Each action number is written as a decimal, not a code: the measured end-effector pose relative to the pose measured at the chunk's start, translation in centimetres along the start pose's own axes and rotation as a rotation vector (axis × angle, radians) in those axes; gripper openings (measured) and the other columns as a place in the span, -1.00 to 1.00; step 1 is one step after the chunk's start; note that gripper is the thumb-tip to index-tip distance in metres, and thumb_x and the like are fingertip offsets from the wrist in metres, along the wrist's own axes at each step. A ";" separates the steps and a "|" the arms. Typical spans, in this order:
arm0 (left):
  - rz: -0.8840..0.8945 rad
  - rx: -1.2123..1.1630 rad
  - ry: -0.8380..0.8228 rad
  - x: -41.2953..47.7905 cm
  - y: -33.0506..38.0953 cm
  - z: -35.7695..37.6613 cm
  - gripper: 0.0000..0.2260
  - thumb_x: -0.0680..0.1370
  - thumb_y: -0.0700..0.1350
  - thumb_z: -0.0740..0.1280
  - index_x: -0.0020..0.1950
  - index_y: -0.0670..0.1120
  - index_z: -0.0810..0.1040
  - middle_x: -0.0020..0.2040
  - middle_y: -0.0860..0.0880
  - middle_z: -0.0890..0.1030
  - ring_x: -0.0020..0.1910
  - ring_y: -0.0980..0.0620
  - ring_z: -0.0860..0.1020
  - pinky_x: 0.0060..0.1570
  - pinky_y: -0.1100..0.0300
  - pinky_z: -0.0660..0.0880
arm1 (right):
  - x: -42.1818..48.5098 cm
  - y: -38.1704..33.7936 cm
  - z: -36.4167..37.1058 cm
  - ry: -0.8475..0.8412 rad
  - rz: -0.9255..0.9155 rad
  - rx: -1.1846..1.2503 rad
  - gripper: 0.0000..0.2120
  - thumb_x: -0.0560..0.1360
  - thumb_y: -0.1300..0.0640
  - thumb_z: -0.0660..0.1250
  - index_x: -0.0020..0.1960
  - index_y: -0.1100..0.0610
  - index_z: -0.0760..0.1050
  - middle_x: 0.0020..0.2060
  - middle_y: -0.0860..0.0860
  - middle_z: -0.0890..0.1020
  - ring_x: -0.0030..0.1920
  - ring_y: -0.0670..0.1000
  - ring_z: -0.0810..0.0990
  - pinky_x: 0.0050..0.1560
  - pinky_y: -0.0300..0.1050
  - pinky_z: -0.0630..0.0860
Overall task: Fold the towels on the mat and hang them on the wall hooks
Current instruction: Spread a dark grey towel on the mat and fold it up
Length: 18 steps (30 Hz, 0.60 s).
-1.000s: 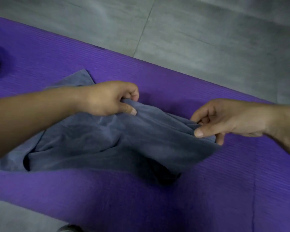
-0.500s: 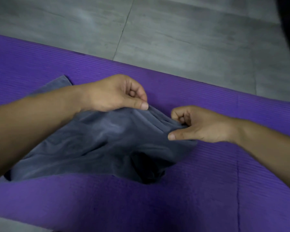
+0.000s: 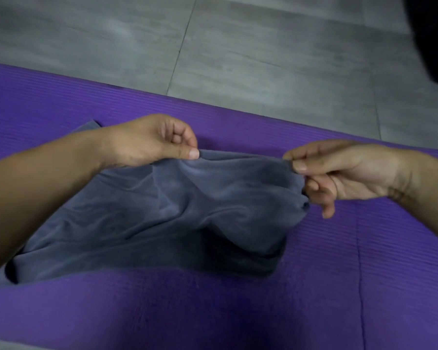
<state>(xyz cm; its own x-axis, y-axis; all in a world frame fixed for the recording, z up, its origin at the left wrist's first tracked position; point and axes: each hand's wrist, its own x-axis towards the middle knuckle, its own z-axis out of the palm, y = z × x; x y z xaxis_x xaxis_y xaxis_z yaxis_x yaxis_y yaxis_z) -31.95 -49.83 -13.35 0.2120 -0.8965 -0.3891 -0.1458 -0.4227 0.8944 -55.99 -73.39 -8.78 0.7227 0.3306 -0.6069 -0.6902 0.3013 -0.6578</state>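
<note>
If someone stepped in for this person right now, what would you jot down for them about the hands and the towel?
Left hand: pinches the top edge of the gray towel.
Right hand: pinches the same edge further right.
Position: that edge is lifted between the hands; the rest lies rumpled on the purple mat.
Done: no neat fold visible yet.
Left: fold it, then hang it; the wall hooks are out of view.

Dim light falls on grey floor tiles [image 3: 276,59].
</note>
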 end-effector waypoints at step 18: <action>0.002 -0.087 -0.237 4.8 6.5 8.1 -0.84 0.42 -0.06 0.43 -0.11 -0.13 0.61 -0.20 -0.05 0.68 -0.26 0.09 0.59 -0.20 0.31 0.55 | -2.9 2.7 0.5 0.289 -0.046 -0.541 -0.67 0.51 -0.16 0.37 0.06 0.10 0.61 -0.05 0.04 0.72 -0.07 0.06 0.70 -0.07 -0.08 0.62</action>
<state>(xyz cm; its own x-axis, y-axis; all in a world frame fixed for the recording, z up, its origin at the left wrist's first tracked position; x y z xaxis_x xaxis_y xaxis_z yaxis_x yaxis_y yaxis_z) -39.66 -57.94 -11.20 -0.0223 -0.9078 -0.4188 -0.0604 -0.4169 0.9069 -60.00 -73.08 -8.55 0.7840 0.0489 -0.6188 -0.5973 -0.2117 -0.7736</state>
